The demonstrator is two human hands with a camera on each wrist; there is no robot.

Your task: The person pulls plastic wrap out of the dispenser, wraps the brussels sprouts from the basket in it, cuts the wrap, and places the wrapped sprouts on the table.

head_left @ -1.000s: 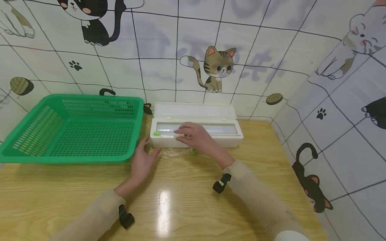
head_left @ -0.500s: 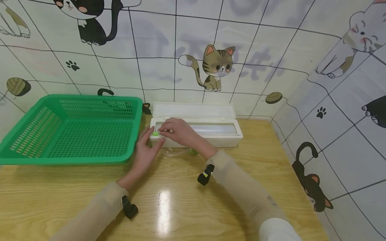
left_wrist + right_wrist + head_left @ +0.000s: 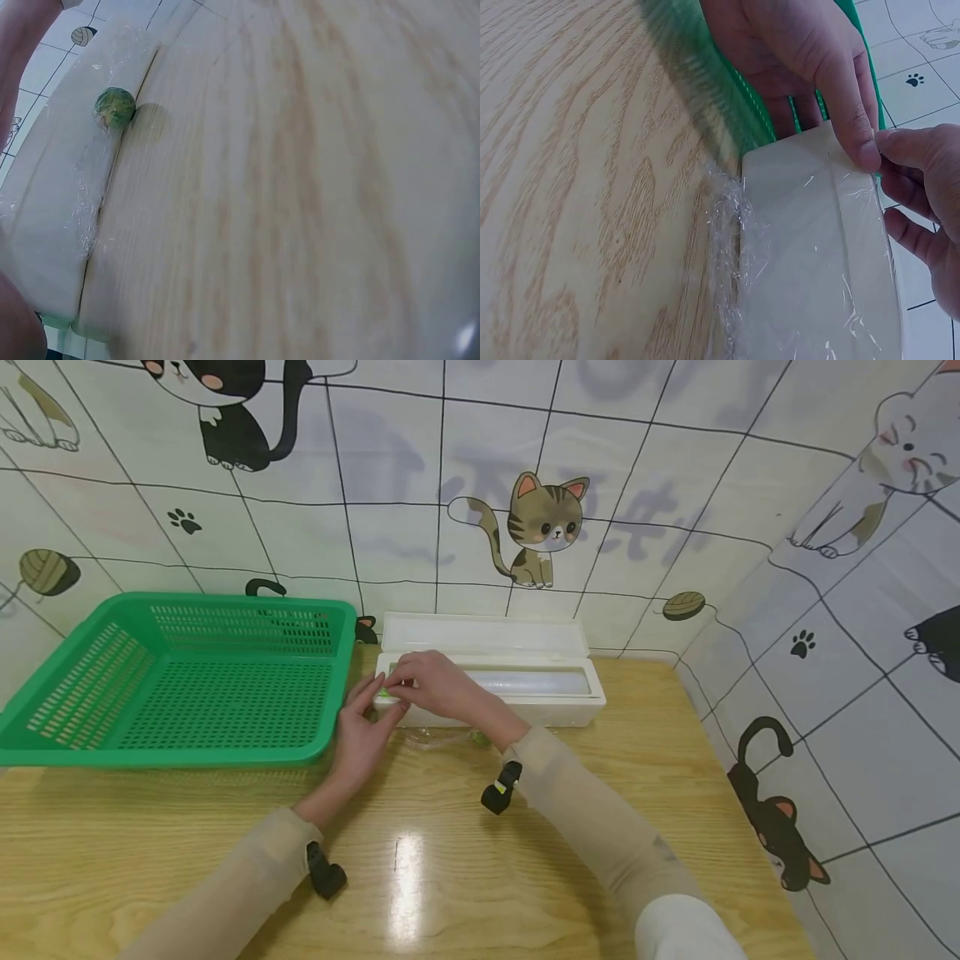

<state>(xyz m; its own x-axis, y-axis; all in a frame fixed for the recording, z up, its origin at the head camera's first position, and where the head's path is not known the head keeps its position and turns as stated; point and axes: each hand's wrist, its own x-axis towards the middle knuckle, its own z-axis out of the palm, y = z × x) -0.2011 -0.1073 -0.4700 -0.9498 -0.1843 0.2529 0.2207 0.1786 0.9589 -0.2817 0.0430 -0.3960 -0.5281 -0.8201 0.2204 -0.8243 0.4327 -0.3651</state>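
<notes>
A white cling film dispenser (image 3: 555, 714) stands against the back wall with its lid (image 3: 487, 635) raised and a film roll (image 3: 532, 682) inside. My left hand (image 3: 358, 739) grips its left end, thumb at the front top edge and fingers around the side. With thumb and fingertips, my right hand (image 3: 442, 683) pinches the small green slide cutter (image 3: 384, 692) at that same end, mostly covering it. Clear film (image 3: 735, 247) drapes down the dispenser's front onto the table. Under the film at the front lies a small green leafy ball, like a Brussels sprout (image 3: 115, 107).
A green perforated plastic basket (image 3: 172, 756) stands left of the dispenser, close beside my left hand. Everything rests on a wood-grain table (image 3: 600, 827). Cat-patterned wall covering (image 3: 390, 460) rises behind and to the right.
My right hand has slid left along the dispenser's front edge to the green slide cutter at the end. My left hand has moved up and taken hold of the dispenser's left end.
</notes>
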